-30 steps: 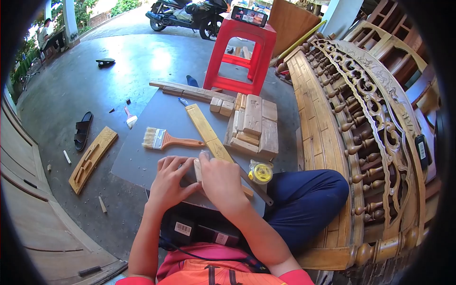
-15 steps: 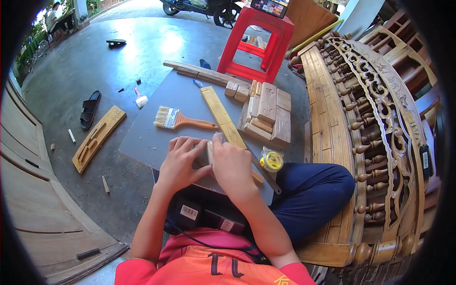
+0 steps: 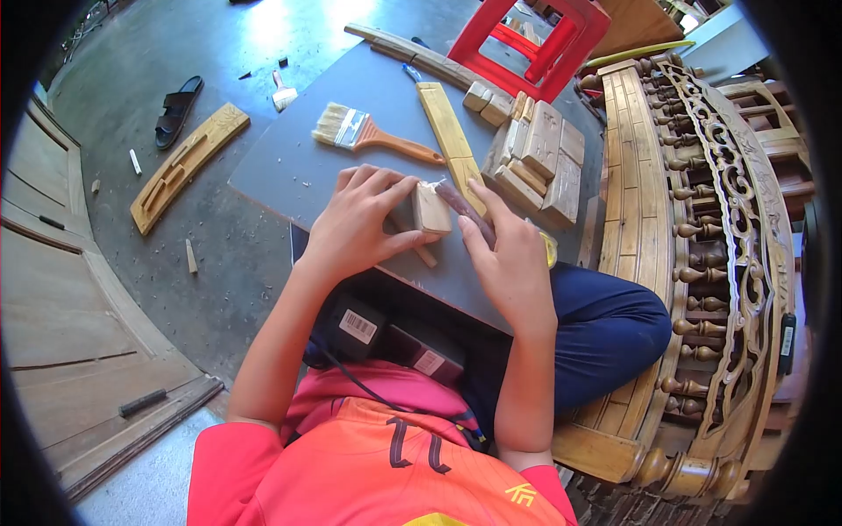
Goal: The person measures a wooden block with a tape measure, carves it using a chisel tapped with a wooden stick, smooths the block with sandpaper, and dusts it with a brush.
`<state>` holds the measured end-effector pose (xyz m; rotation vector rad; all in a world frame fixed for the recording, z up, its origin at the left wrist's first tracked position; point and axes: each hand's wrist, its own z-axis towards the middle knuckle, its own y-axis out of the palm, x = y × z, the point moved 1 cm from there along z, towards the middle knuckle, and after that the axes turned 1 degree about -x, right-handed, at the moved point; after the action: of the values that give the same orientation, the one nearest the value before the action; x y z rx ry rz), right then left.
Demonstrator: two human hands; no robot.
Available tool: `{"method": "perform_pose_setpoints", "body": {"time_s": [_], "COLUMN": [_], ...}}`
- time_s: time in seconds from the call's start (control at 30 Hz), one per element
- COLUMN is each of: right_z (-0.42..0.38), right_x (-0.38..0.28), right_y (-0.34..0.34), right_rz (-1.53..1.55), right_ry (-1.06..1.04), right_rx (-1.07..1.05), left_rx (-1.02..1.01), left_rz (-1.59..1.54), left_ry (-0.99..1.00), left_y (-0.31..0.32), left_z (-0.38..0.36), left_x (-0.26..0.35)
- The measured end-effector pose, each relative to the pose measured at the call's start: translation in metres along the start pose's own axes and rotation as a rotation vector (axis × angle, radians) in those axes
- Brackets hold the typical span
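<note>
A small pale wooden block (image 3: 431, 215) stands on the grey board (image 3: 289, 175) over my lap. My left hand (image 3: 361, 219) is closed on it, thumb and index finger against its sides. In my right hand (image 3: 513, 259) is a brown strip-like piece (image 3: 463, 206), its end touching the block's upper right edge; its exact kind I cannot make out. A thin wooden stick (image 3: 424, 255) lies under the block. Beyond my hands are a wide paintbrush (image 3: 377, 138) and a flat yellowish wooden slat (image 3: 447, 131).
Stacked wooden blocks (image 3: 537, 158) stand at the board's right. A yellow tape measure (image 3: 550, 249) is mostly hidden behind my right hand. A red stool (image 3: 535, 44) is at the back, a carved wooden bench (image 3: 627, 228) at right. A sandal (image 3: 180, 111) and curved wood piece (image 3: 189, 167) lie on the floor.
My hands have drawn apart, and the block now shows between them. The brown piece in my right hand has come into view. The camera view has tilted down and shifted.
</note>
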<state>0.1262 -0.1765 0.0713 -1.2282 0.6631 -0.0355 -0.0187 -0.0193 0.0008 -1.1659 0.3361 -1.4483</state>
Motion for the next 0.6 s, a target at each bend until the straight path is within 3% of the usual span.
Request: {"method": "perform_pose_setpoints", "body": {"time_s": [0.07, 0.17, 0.3, 0.4, 0.43, 0.6], "right_z": [-0.001, 0.004, 0.023, 0.019, 0.014, 0.016], "right_x": [0.000, -0.018, -0.019, -0.028, -0.035, -0.040], "right_y": [0.007, 0.017, 0.049, 0.036, 0.028, 0.034], "right_rz": [0.041, -0.125, -0.180, -0.261, -0.154, -0.344], "right_ry": [-0.102, -0.036, -0.040, -0.003, 0.005, -0.007], "right_rx": [0.107, 0.173, 0.144, 0.054, 0.061, 0.097], "left_rx": [-0.017, -0.010, 0.002, 0.013, 0.012, 0.018], "left_rz": [-0.017, -0.007, 0.011, 0.010, 0.009, -0.001], "left_ry": [-0.024, -0.031, -0.012, -0.007, -0.006, -0.013], "left_y": [0.001, 0.001, 0.004, 0.003, 0.003, 0.007], "left_z": [0.000, -0.001, -0.003, 0.000, -0.001, -0.002], "left_x": [0.000, -0.002, -0.004, -0.006, -0.007, -0.008]}}
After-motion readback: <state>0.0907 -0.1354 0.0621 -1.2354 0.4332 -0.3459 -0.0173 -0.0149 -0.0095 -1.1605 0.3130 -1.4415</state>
